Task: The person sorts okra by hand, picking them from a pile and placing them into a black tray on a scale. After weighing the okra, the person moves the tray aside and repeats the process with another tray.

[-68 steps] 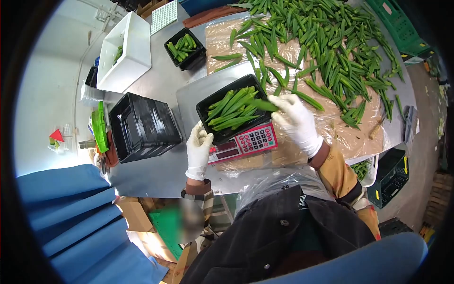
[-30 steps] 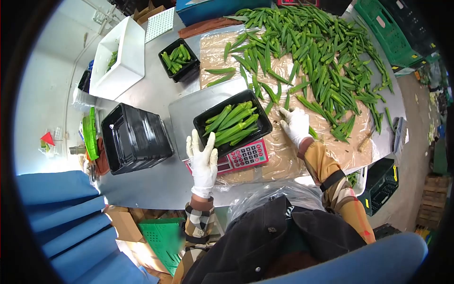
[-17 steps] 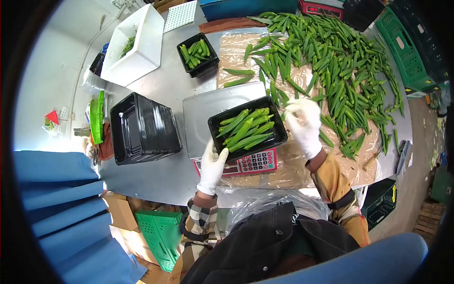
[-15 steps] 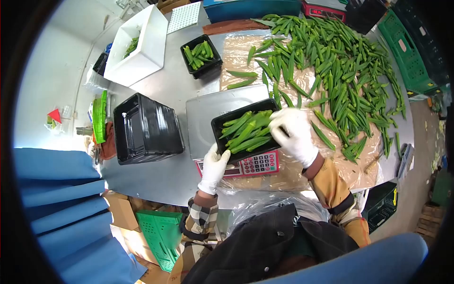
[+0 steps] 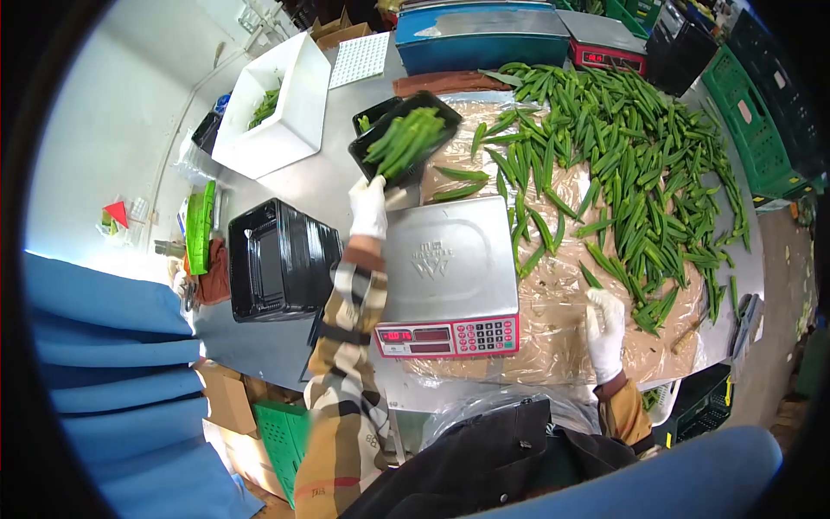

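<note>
My left hand [image 5: 369, 206], in a white glove, holds a black tray of okra [image 5: 403, 137] by its near edge, lifted above another black tray [image 5: 367, 118] at the far side of the table. The digital scale [image 5: 448, 275] sits bare in front of me, with its red display and keypad toward me. Gloved too, my right hand [image 5: 604, 331] rests on the brown plastic-covered paper [image 5: 553, 337] right of the scale, holding nothing. A large heap of loose okra [image 5: 622, 164] covers the paper beyond it.
A stack of black trays [image 5: 278, 270] stands left of the scale. A white bin [image 5: 281, 108] with some okra is at the far left. Green crates [image 5: 761, 112] line the right; a blue box [image 5: 484, 39] and a second scale [image 5: 605, 52] stand at the back.
My left hand lifted the filled tray off the scale and carried it forward to the far left. My right hand let go and drew back onto the paper.
</note>
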Motion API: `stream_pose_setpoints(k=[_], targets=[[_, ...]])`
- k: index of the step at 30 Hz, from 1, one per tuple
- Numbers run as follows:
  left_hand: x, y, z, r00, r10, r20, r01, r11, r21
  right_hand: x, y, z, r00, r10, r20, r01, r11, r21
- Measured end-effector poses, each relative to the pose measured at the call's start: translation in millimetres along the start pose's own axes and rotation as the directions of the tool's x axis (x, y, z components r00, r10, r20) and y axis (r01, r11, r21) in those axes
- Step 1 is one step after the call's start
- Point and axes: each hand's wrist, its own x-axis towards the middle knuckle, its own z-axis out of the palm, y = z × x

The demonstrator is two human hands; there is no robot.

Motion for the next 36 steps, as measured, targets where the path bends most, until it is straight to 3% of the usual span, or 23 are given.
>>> stream_pose_setpoints(k=[1, 4, 8, 10, 12, 13, 14, 15, 16, 17, 18, 21, 24, 26, 27, 28, 30, 32, 34, 36], targets=[[24, -6, 7, 0.994, -0.012, -0.111, -0.003, 0.99, -0.139, -15, 8, 2, 0.999, 0.031, 0.013, -0.031, 0.999, 0.012], [78, -20, 6, 0.964, 0.023, -0.263, -0.044, 0.996, -0.075, -50, 17, 7, 0.989, 0.141, 0.043, -0.142, 0.99, 0.013], [105, -24, -29, 0.945, -0.258, -0.2, 0.263, 0.965, -0.001, -78, 30, 6, 0.977, 0.207, 0.053, -0.209, 0.977, 0.038], [45, 8, -15, 0.969, -0.083, -0.232, 0.103, 0.992, 0.076, -79, 33, 5, 0.973, 0.228, 0.023, -0.229, 0.972, 0.05], [6, 11, -39, 0.981, 0.195, 0.019, -0.196, 0.979, 0.057, -73, 42, 4, 0.981, 0.191, -0.029, -0.192, 0.981, -0.023], [-31, 32, -36, 0.887, 0.462, 0.019, -0.441, 0.832, 0.336, -66, 44, 1, 0.98, 0.191, -0.051, -0.193, 0.981, -0.037], [-63, 58, -43, 0.805, 0.579, 0.131, -0.542, 0.628, 0.559, -57, 45, -2, 0.981, 0.164, -0.101, -0.172, 0.982, -0.075], [-103, 81, -36, 0.751, 0.656, 0.072, -0.55, 0.562, 0.618, -49, 46, -4, 0.982, 0.145, -0.122, -0.162, 0.977, -0.139], [-130, 106, -38, 0.548, 0.801, 0.241, -0.528, 0.108, 0.842, -44, 49, -6, 0.984, 0.131, -0.123, -0.155, 0.964, -0.215], [-139, 117, -61, 0.459, 0.799, 0.389, -0.355, -0.237, 0.904, -41, 58, -3, 0.987, 0.123, -0.107, -0.145, 0.962, -0.231], [-146, 124, -80, 0.513, 0.756, 0.407, -0.237, -0.331, 0.913, -39, 63, -1, 0.99, 0.108, -0.086, -0.125, 0.964, -0.235], [-125, 93, -177, 0.802, 0.532, 0.274, -0.3, -0.038, 0.953, -34, 70, 11, 0.992, 0.129, 0.008, -0.12, 0.94, -0.318], [-118, 84, -191, 0.854, 0.51, 0.103, -0.153, 0.058, 0.987, -34, 87, 25, 0.987, 0.153, 0.041, -0.13, 0.931, -0.342], [-105, 83, -201, 0.883, 0.465, 0.066, -0.202, 0.248, 0.948, -22, 72, 15, 0.959, 0.267, 0.092, -0.218, 0.906, -0.364], [-120, 94, -173, 0.891, 0.446, 0.083, -0.226, 0.278, 0.933, -24, 73, 9, 0.961, 0.268, 0.075, -0.219, 0.894, -0.391], [-111, 98, -194, 0.925, 0.376, 0.05, -0.215, 0.413, 0.885, -20, 75, 13, 0.956, 0.271, 0.114, -0.204, 0.891, -0.405], [-107, 95, -207, 0.889, 0.454, -0.062, -0.255, 0.602, 0.757, -23, 92, 15, 0.948, 0.269, 0.172, -0.184, 0.9, -0.395], [-119, 102, -199, 0.728, 0.655, -0.2, -0.275, 0.547, 0.791, -27, 94, 6, 0.952, 0.287, 0.106, -0.252, 0.932, -0.261], [-136, 113, -189, 0.451, 0.881, -0.144, -0.305, 0.303, 0.903, -29, 87, -10, 0.922, 0.386, -0.014, -0.386, 0.92, -0.067], [-185, 126, -130, 0.37, 0.928, 0.036, -0.314, 0.088, 0.945, -25, 84, -40, 0.82, 0.554, -0.145, -0.526, 0.828, 0.192]])
